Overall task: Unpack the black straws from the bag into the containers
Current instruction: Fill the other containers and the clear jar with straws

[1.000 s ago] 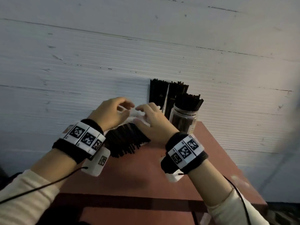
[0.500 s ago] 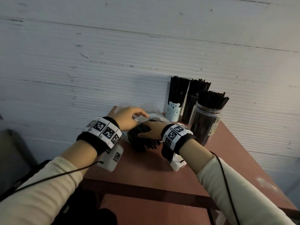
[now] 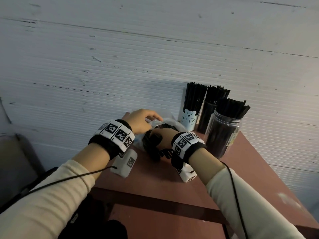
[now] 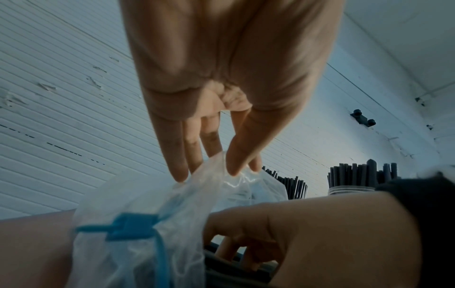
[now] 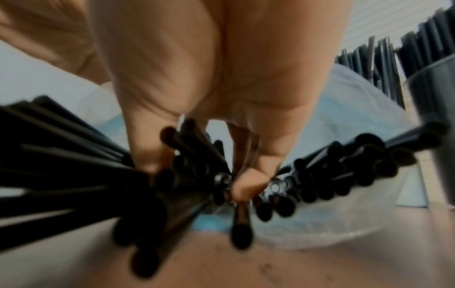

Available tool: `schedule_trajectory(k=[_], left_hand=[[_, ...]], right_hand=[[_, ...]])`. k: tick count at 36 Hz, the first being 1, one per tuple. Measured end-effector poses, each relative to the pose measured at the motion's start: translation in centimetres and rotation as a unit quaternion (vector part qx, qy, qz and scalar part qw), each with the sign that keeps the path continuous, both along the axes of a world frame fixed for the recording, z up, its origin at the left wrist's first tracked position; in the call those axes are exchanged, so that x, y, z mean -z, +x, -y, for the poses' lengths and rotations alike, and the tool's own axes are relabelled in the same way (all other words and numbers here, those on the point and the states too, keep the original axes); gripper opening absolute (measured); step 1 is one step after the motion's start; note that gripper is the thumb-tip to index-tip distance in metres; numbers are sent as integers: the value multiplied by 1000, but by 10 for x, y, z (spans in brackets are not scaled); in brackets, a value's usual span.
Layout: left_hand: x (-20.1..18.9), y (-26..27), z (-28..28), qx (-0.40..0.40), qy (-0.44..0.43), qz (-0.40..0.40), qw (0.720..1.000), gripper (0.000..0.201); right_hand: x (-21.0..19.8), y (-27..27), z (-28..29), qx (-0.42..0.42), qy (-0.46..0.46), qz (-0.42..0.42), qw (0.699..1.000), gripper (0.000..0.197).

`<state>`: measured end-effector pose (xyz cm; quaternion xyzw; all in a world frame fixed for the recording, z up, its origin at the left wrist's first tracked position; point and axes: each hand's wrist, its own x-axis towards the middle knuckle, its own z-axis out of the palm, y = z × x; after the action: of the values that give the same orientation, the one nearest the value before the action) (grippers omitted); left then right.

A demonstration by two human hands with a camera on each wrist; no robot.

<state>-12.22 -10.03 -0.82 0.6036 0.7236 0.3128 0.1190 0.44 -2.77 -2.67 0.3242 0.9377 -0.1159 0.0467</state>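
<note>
A clear plastic bag [image 3: 168, 123] with a blue zip strip [image 4: 133, 226] lies on the red-brown table [image 3: 155, 183], holding a heap of black straws [image 3: 151, 149]. My left hand [image 3: 143, 121] pinches the bag's upper edge [image 4: 229, 165] between thumb and fingers and lifts it. My right hand [image 3: 162, 137] reaches into the bag mouth, thumb and fingers curled round a bunch of the black straws [image 5: 192, 155]. Three containers stand to the right, all with straws upright in them: a bear-print cup [image 3: 189, 119], a dark cup [image 3: 206, 116] and a clear jar [image 3: 222, 133].
A white ribbed wall [image 3: 120, 57] rises directly behind the table. The table's front edge [image 3: 155, 200] runs across the lower part of the head view, and its right edge slopes away past the jar. A dark chair-like shape [image 3: 17, 161] sits at the lower left.
My right hand has moved from the bag's top edge down into the bag and closed on straws. The left hand keeps hold of the bag edge. The view has pulled back.
</note>
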Motion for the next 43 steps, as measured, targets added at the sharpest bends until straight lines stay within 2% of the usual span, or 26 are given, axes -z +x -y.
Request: schedule_trajectory(k=[10, 15, 17, 19, 23, 27, 30, 32, 34, 36, 40, 42, 43], left_hand=[[6, -7, -1, 2, 8, 1, 1000, 54], [8, -7, -1, 13, 8, 1, 1000, 41], [7, -1, 4, 27, 2, 15, 1000, 46], [6, 5, 10, 32, -15, 12, 999, 53], [4, 16, 19, 20, -36, -48, 998, 64], [4, 34, 19, -2, 26, -126, 992, 60], [3, 54, 12, 63, 71, -134, 986, 61], [5, 67, 4, 110, 64, -141, 982, 70], [6, 82, -4, 124, 40, -169, 977, 76], [5, 96, -9, 126, 25, -176, 976, 68], [4, 115, -18, 121, 22, -199, 972, 31], [4, 121, -20, 110, 24, -148, 983, 31], [4, 124, -21, 109, 31, -90, 989, 31]], right_hand=[[2, 7, -16, 18, -11, -62, 998, 49], [-6, 15, -16, 15, 16, -81, 996, 38], [-8, 21, -13, 11, 34, -69, 997, 36], [-7, 30, -12, 25, 20, -98, 995, 35], [-11, 57, -14, 30, -22, -144, 989, 34], [-28, 88, -8, 15, -52, -149, 987, 34], [-43, 110, 0, -5, -65, -138, 988, 33], [-52, 123, 7, -17, -67, -135, 988, 34], [-60, 136, 15, -28, -72, -143, 987, 35], [-67, 149, 22, -34, -73, -152, 985, 37], [-79, 174, 29, -41, -63, -165, 983, 45], [-84, 186, 28, -40, -21, -195, 980, 44], [-88, 192, 27, -37, 3, -220, 975, 41]])
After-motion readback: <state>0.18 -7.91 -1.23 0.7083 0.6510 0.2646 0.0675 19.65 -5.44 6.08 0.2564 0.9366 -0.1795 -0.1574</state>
